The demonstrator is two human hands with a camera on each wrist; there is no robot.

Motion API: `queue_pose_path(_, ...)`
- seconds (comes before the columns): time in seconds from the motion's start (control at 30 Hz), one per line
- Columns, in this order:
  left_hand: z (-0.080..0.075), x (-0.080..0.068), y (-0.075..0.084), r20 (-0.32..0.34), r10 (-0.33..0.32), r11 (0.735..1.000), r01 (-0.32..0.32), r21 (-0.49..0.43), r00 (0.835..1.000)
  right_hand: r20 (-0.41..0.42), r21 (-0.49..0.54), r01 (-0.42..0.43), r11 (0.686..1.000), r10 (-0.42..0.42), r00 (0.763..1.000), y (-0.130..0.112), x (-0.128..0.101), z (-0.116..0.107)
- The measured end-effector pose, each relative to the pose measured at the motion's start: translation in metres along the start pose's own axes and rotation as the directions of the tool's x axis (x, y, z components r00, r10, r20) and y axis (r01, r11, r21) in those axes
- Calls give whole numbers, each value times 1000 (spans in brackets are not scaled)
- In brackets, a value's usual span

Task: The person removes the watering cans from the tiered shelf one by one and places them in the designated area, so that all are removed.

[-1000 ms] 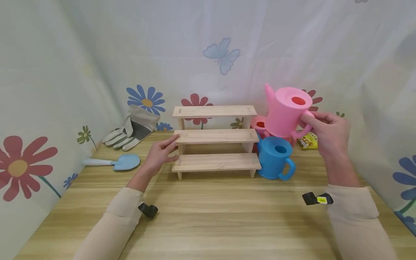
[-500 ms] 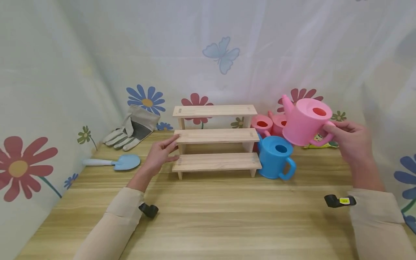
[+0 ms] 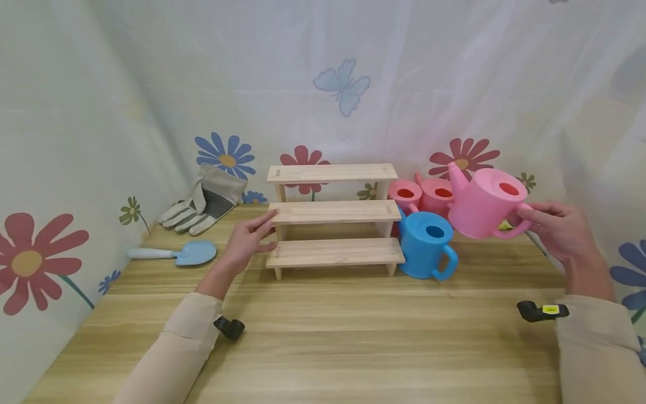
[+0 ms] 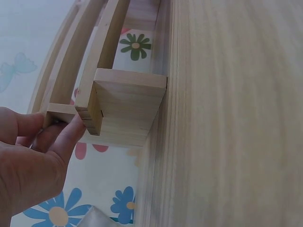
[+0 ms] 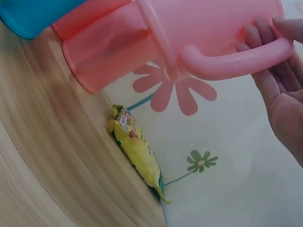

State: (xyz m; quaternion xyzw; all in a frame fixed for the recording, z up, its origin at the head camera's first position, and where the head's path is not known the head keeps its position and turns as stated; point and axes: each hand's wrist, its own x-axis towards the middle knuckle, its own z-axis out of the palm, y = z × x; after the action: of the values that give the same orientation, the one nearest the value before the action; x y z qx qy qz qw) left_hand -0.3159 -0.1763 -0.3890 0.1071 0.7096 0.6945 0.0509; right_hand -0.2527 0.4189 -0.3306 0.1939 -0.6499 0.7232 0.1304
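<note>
My right hand (image 3: 565, 230) grips the handle of a pink watering can (image 3: 484, 207), which hangs above the table at the right, its spout to the left. In the right wrist view, fingers curl round the handle (image 5: 241, 61). My left hand (image 3: 244, 244) holds the left end of a three-tier wooden shelf (image 3: 335, 252), fingertips at the middle board and thumb near the lowest one. Against the shelf's right side stands a blue watering can (image 3: 426, 252). Behind it are two more pink watering cans, one beside the shelf (image 3: 405, 188) and another (image 3: 434, 197) partly hidden.
A yellow packet (image 5: 137, 151) lies on the table by the back curtain, mostly hidden in the head view. At the left are a light blue trowel (image 3: 198, 252) and grey-white work gloves (image 3: 207, 196). Flower-printed curtains (image 3: 323, 112) enclose the wooden table (image 3: 353, 336).
My right hand has carried the pink watering can right and down, away from the blue one, uncovering the pink cans behind. The left hand has kept its place on the shelf.
</note>
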Motion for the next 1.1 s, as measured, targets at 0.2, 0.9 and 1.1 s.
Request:
queue_pose_path(0.2,0,1,0,3,-3,1000,3,-11,1000,192,-5,33,999,-31,981,7,-9,-20)
queue_pose_path(0.9,1,0,1,3,-9,1000,9,-16,1000,27,-253,-384,888,404,915,45,-20,-23)
queue_pose_path(1.1,2,0,2,-8,-11,1000,11,-15,1000,98,-203,-387,900,411,906,53,-22,-26)
